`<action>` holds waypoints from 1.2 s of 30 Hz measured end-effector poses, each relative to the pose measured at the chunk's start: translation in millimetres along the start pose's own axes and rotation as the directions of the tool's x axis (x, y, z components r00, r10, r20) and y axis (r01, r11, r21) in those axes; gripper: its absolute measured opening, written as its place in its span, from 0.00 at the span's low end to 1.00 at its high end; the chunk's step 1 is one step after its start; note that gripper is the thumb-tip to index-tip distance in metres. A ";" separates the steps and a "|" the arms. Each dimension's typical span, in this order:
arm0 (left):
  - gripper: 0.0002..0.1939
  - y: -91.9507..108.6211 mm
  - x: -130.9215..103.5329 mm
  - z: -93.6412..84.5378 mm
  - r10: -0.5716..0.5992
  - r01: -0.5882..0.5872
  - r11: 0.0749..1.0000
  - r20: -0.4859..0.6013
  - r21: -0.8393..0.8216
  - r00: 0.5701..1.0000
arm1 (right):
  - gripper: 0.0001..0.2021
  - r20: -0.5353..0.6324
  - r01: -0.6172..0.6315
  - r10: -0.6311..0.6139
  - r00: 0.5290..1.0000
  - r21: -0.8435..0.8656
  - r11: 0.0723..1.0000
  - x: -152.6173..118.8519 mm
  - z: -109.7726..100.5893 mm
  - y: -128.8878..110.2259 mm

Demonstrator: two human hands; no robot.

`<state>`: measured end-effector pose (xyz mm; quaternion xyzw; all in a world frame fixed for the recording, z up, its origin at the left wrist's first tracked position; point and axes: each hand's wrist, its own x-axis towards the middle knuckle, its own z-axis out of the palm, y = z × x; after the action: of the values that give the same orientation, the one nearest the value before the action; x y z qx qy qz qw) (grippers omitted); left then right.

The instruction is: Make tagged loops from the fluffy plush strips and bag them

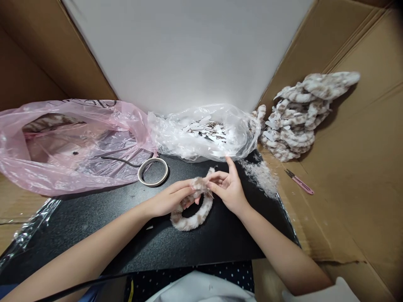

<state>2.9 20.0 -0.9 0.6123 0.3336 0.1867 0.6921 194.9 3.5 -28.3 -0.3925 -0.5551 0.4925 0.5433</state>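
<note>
A fluffy white-and-brown ring (204,210) is held just above the black work surface. My left hand (174,197) is closed on its upper left part, with some fingertips showing inside the ring. My right hand (229,191) pinches at the ring's upper right, its index finger stretched away toward the clear bag. A thin light-coloured piece shows near the right fingertips, too small to make out. A roll of tape (153,172) lies to the left of the ring, with a dark cord (121,160) beside it.
At the left lies an open pink plastic bag (78,180). A clear bag (170,144) behind my hands holds many small white pieces. Fluffy items (292,121) are piled at the right. Pink-handled snips (302,184) lie on cardboard near white fluff (264,178).
</note>
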 end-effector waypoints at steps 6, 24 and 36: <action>0.16 -1.8 1.1 2.3 -0.021 0.021 1.000 -0.113 -0.002 0.993 | 0.44 0.030 0.180 -0.178 0.984 -0.265 0.947 -4.8 2.2 -3.3; 0.21 -9.5 6.1 2.6 -0.038 0.014 0.991 -0.180 -0.137 0.983 | 0.10 -0.166 0.309 -0.382 0.909 -0.347 0.886 4.7 -16.0 -20.7; 0.16 -2.1 3.7 16.0 0.058 -0.089 0.993 -0.342 -0.077 0.938 | 0.13 0.096 -0.146 0.177 0.979 -0.267 0.953 -7.7 17.3 -19.6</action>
<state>16.3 10.5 -3.4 0.5508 0.4158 0.3302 0.6439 180.5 -10.1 -9.6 -0.4740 -0.6120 0.4813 0.4113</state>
